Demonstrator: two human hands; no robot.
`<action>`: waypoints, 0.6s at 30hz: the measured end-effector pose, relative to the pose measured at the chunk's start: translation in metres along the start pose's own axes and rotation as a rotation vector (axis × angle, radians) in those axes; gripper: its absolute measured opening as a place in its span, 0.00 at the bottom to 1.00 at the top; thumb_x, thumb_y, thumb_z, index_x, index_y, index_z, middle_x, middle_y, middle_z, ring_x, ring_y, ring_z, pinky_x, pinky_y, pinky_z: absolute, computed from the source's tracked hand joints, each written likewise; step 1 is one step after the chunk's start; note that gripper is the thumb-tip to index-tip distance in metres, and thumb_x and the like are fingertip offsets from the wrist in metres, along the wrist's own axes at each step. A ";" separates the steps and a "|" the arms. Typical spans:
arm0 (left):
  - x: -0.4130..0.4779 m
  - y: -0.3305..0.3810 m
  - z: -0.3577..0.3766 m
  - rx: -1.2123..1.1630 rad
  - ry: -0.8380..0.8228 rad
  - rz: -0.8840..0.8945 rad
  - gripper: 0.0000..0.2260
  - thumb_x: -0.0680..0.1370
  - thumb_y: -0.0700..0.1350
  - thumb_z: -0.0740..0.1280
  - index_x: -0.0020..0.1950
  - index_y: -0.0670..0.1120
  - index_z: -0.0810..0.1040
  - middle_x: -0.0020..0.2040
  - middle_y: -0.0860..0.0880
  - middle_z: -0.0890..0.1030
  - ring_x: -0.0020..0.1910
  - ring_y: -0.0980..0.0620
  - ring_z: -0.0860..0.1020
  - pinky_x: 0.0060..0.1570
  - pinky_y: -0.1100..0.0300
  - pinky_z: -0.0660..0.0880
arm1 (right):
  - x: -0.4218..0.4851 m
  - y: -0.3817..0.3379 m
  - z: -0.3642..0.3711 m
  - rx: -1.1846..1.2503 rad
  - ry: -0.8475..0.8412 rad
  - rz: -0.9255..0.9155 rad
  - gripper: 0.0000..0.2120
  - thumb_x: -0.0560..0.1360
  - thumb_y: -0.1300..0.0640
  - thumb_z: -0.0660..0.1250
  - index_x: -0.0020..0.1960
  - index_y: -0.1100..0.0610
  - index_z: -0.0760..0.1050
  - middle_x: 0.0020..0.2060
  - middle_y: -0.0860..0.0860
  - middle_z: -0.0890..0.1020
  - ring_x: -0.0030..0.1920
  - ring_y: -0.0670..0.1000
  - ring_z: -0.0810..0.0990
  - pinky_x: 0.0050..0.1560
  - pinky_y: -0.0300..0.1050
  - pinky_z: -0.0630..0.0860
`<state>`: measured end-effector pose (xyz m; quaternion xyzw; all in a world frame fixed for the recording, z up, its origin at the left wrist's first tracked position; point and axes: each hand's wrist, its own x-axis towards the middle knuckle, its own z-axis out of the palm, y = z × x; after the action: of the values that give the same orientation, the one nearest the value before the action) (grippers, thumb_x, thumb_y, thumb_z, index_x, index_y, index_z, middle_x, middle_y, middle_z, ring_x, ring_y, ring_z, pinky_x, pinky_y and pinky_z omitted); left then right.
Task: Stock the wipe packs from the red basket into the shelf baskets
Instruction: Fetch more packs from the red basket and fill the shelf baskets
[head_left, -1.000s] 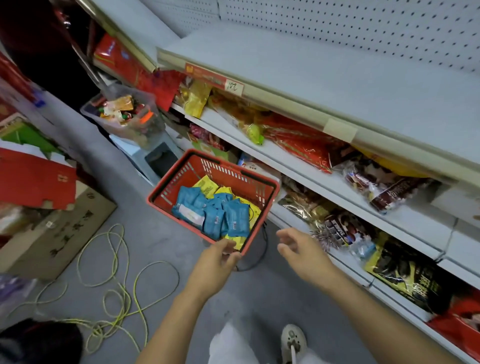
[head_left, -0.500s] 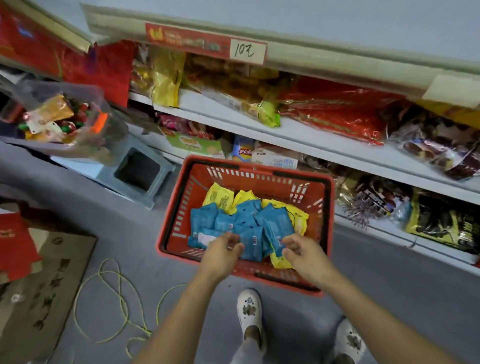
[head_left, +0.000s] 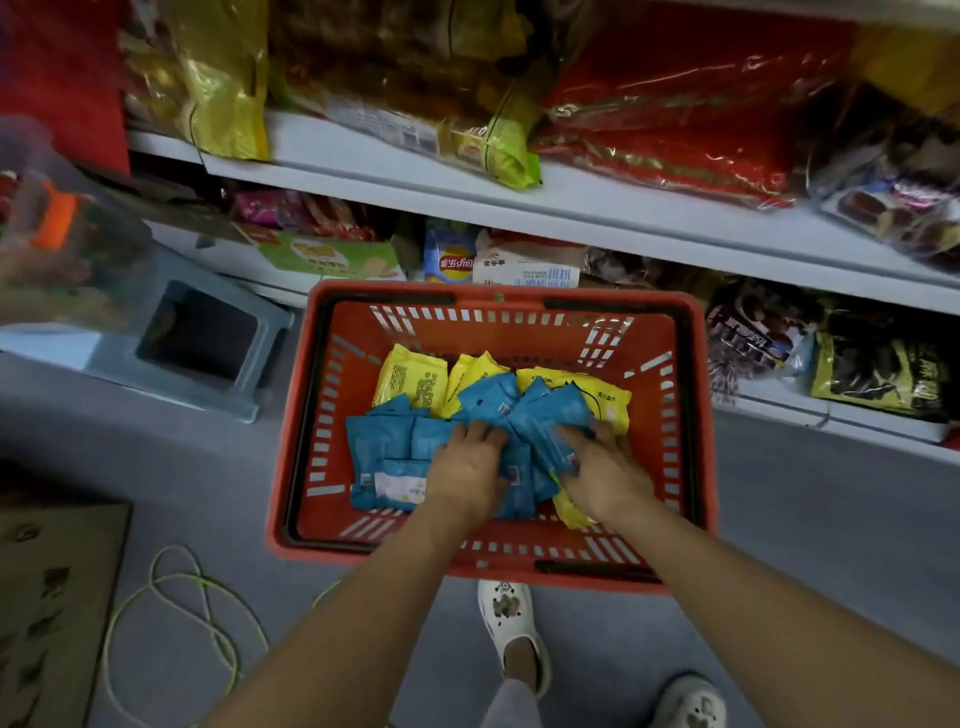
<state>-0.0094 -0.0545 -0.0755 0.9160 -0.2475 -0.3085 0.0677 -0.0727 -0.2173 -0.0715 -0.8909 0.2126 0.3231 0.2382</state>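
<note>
Centre frame, the red slotted plastic basket (head_left: 311, 395) holds flat blue wipe packs (head_left: 384, 447) heaped in front of yellow wipe packs (head_left: 410, 379). The left hand (head_left: 467, 470) lies on the blue heap with its fingers bent into it; whether it grips, I cannot tell. The right hand (head_left: 605, 470) curls its fingers round 1 raised blue pack.

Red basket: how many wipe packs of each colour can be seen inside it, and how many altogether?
yellow wipe packs: 4
blue wipe packs: at least 7; they overlap, so more may be hidden
Total: at least 11, all inside the red basket
</note>
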 end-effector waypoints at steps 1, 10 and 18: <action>0.001 0.000 0.000 0.073 0.002 0.006 0.23 0.76 0.50 0.68 0.70 0.49 0.68 0.67 0.47 0.69 0.67 0.45 0.66 0.61 0.49 0.70 | 0.001 -0.001 0.003 0.010 0.073 -0.002 0.31 0.77 0.52 0.64 0.75 0.45 0.53 0.74 0.52 0.55 0.73 0.57 0.56 0.64 0.54 0.71; 0.015 -0.007 0.005 0.245 -0.057 0.094 0.17 0.78 0.54 0.66 0.66 0.51 0.73 0.64 0.48 0.75 0.67 0.47 0.69 0.65 0.52 0.63 | 0.024 0.000 0.021 -0.181 0.091 0.043 0.45 0.74 0.53 0.68 0.77 0.53 0.39 0.73 0.58 0.53 0.71 0.62 0.57 0.60 0.52 0.73; -0.027 0.008 -0.035 -0.678 0.125 -0.217 0.06 0.76 0.49 0.71 0.46 0.48 0.78 0.44 0.49 0.83 0.44 0.50 0.81 0.45 0.53 0.79 | -0.031 0.003 -0.031 0.728 0.148 0.114 0.13 0.75 0.64 0.61 0.58 0.55 0.71 0.49 0.57 0.80 0.44 0.56 0.78 0.42 0.45 0.74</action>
<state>-0.0102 -0.0492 -0.0305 0.8795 -0.0278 -0.3217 0.3495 -0.0815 -0.2303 -0.0310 -0.7555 0.3795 0.1740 0.5050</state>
